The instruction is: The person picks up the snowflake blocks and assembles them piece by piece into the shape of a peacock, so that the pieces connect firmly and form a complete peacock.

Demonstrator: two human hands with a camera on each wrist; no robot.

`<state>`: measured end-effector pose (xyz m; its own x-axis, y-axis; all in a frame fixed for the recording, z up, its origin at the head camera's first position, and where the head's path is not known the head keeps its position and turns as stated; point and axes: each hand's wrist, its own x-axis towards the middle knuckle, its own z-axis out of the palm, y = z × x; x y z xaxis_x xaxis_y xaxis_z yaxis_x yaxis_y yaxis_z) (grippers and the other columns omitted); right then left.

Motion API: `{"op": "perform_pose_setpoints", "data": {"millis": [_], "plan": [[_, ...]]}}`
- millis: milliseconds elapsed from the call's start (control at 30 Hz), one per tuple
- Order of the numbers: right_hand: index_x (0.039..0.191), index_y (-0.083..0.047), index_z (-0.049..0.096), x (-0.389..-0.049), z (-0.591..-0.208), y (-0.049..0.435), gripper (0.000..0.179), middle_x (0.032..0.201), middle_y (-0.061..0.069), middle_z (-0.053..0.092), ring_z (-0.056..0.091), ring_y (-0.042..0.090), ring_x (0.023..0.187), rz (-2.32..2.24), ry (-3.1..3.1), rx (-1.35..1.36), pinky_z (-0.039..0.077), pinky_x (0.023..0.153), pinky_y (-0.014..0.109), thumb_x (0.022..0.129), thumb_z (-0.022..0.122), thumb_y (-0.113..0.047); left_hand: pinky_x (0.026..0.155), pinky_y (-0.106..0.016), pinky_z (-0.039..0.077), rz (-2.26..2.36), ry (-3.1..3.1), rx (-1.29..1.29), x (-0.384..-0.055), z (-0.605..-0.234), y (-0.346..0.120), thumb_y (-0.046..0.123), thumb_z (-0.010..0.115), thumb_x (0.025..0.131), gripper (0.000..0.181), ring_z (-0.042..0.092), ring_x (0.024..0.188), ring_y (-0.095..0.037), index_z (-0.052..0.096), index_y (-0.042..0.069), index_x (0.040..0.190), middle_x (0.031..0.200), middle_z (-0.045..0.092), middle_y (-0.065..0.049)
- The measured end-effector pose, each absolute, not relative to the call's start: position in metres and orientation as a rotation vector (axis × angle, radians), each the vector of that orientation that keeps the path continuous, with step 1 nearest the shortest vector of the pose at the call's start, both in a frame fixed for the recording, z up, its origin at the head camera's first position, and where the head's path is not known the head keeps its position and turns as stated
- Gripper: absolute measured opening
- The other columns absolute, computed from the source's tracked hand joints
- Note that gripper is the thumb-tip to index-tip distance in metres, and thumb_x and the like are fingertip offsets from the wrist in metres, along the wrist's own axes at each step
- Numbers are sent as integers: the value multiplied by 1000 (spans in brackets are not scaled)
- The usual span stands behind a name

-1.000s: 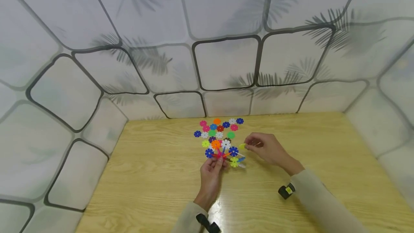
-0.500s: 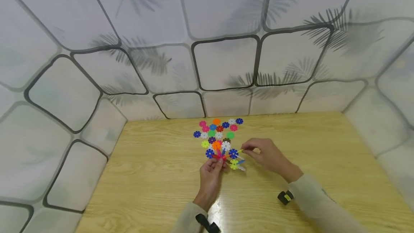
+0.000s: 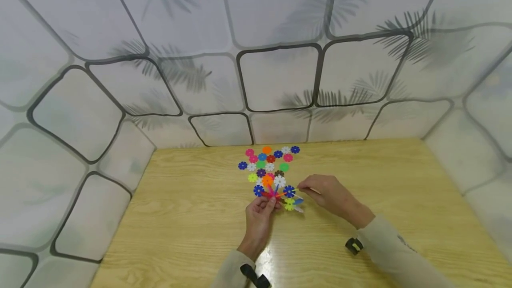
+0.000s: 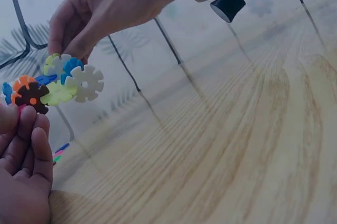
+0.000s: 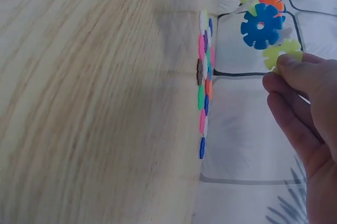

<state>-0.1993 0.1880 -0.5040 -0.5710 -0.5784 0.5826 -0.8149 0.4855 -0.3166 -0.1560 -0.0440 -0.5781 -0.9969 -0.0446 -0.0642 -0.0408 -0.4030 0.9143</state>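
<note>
My left hand (image 3: 259, 219) pinches a cluster of interlocked snowflake discs by its pink centre piece (image 3: 274, 195). Blue, orange, white, brown and yellow-green discs stick out from it at angles. My right hand (image 3: 332, 197) pinches a yellow-green notched disc (image 5: 281, 56) between thumb and fingers at the cluster's right side. In the right wrist view that disc's edge lies right by a blue disc (image 5: 261, 26) of the cluster. A white disc (image 4: 85, 83) and a brown disc (image 4: 30, 97) face the left wrist camera. The held cluster is raised above the wooden table.
Loose discs in several colours, such as a green disc (image 3: 284, 167) and a dark blue disc (image 3: 242, 166), lie flat on the wooden table (image 3: 192, 217) beyond the cluster. A patterned wall covering (image 3: 280, 79) rises behind the table and at both sides.
My right hand has moved left and slightly down, bringing the yellow-green disc from apart to the cluster's right side and turning it edge-on. My left hand has stayed nearly still with the cluster.
</note>
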Motion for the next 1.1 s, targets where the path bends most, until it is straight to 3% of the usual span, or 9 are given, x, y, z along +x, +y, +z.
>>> {"op": "perform_pose_setpoints", "data": {"millis": [100,233,400,533,633,833,1100], "plan": [[105,-2,80,-204,-504,189,25,99,7,83,80,18,86,872,-2362,1126,67,78,33,85,85,11,80,-24,64,-2638,-1692,129,-155,-575,-44,-2,69,103,15,75,77,-9,68,5,90,80,77,3],[121,0,76,-220,-506,191,32,110,13,81,78,22,91,900,-2519,1034,67,81,38,91,80,9,81,-25,65,-2640,-1688,133,-155,-573,-42,1,70,103,13,75,79,-8,68,5,91,82,78,3],[145,-1,66,-254,-515,179,42,124,17,71,73,31,107,901,-2795,909,64,94,48,104,70,-4,81,-25,65,-2640,-1669,158,-155,-574,-42,1,71,103,12,74,79,-9,68,2,91,82,77,1],[152,-2,61,-275,-524,161,45,135,18,66,67,32,119,835,-2937,892,60,102,51,109,68,-14,80,-24,64,-2641,-1662,162,-156,-575,-43,-1,70,103,13,74,80,-9,67,4,91,83,77,1],[145,-1,67,-282,-528,151,40,136,17,66,64,31,120,763,-2992,911,59,103,48,108,69,-16,80,-24,64,-2638,-1666,145,-157,-576,-43,0,69,104,15,74,80,-8,68,6,91,83,77,2],[118,0,74,-282,-523,143,22,119,13,69,65,30,110,762,-3097,817,60,99,46,102,76,-16,80,-23,64,-2652,-1653,107,-157,-576,-43,1,70,104,15,73,81,-6,67,8,91,85,77,4],[107,-3,71,-275,-516,164,15,100,9,73,66,18,92,1210,-3128,675,59,88,39,98,81,-9,79,-24,64,-2648,-1658,108,-159,-578,-44,1,68,105,14,73,80,-7,67,6,92,84,78,3]]}}
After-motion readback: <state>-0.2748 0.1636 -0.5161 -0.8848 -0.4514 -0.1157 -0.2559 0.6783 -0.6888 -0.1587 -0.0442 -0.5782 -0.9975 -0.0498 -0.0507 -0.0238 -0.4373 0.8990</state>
